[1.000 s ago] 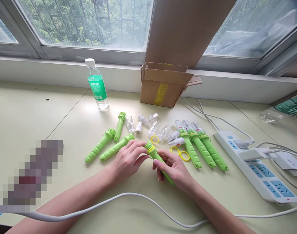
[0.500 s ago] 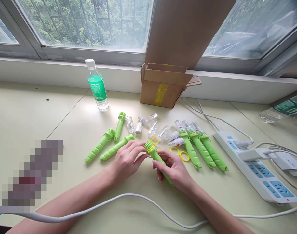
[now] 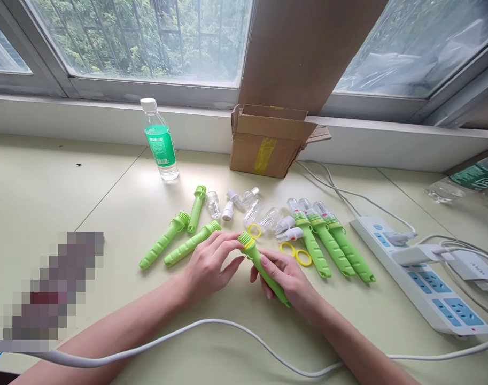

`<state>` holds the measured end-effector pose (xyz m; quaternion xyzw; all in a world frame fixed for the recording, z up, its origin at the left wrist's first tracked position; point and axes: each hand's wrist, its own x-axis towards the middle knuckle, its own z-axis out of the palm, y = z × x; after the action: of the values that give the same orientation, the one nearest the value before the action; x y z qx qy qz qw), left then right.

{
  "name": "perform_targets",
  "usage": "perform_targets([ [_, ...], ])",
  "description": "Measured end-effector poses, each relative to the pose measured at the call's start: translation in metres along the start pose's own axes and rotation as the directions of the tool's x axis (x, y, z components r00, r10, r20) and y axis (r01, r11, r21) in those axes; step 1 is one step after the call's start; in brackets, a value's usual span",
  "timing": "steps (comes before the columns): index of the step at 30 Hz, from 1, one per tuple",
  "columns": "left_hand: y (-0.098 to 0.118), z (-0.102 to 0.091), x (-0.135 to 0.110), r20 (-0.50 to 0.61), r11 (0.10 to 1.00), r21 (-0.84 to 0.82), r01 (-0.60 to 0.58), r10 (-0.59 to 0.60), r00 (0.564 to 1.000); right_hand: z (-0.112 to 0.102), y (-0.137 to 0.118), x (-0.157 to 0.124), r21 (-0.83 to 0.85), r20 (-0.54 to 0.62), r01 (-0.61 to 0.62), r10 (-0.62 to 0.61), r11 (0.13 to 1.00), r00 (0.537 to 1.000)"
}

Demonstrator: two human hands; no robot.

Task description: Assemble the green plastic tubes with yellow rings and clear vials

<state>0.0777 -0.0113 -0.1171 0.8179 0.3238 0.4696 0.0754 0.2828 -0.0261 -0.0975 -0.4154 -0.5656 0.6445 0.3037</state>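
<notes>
A green plastic handle (image 3: 270, 277) with ridged threads at its upper end slants between my hands. My right hand (image 3: 289, 275) is closed around its body, the thumb lying along the top. A yellow ring (image 3: 249, 246) sits around the neck just below the threads. My left hand (image 3: 211, 262) touches the threaded end with its fingertips, while its thumb stands apart from the handle. Beyond it lie a loose yellow ring (image 3: 254, 230), clear ribbed caps (image 3: 271, 218) and small white-based parts (image 3: 227, 210). Two more yellow rings (image 3: 303, 258) lie beside my right hand.
Three green handles (image 3: 163, 240) lie at left. Three capped green sticks (image 3: 335, 240) lie at right, near a white power strip (image 3: 420, 272). A water bottle (image 3: 160, 141) and cardboard box (image 3: 268, 141) stand behind. A white cable (image 3: 227, 322) crosses in front, over my left forearm.
My left thumb has come away from the handle. My right thumb has shifted up along the handle, whose lower end has moved slightly right.
</notes>
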Motion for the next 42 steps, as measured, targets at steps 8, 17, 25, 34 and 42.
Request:
perform_targets([
  [8, -0.002, 0.0034, -0.0007, -0.043, 0.999, 0.042, -0.016, 0.018, 0.999, 0.0009, 0.005, 0.0001, -0.013, -0.086, -0.095, 0.093, 0.995, 0.992],
  [17, -0.0017, 0.0026, -0.0015, -0.037, 0.997, 0.081, -0.016, 0.019, 0.999, 0.003, 0.0022, 0.0031, 0.054, -0.053, -0.019, 0.022, 0.998, 0.998],
  [25, -0.002, 0.0029, -0.0005, -0.043, 0.998, 0.056, -0.032, 0.034, 0.998, 0.0009, 0.0008, 0.0018, 0.001, 0.001, -0.006, 0.006, 1.0, 1.0],
  [34, -0.0019, 0.003, -0.0013, -0.017, 0.998, 0.052, -0.032, 0.033, 0.999, 0.0017, 0.006, 0.0021, 0.004, -0.068, -0.096, 0.096, 0.995, 0.993],
  [42, -0.0036, 0.0039, -0.0026, -0.017, 1.0, 0.028, -0.008, 0.008, 1.0, -0.0005, 0.0036, 0.0028, 0.028, 0.009, -0.018, 0.018, 0.999, 1.0],
])
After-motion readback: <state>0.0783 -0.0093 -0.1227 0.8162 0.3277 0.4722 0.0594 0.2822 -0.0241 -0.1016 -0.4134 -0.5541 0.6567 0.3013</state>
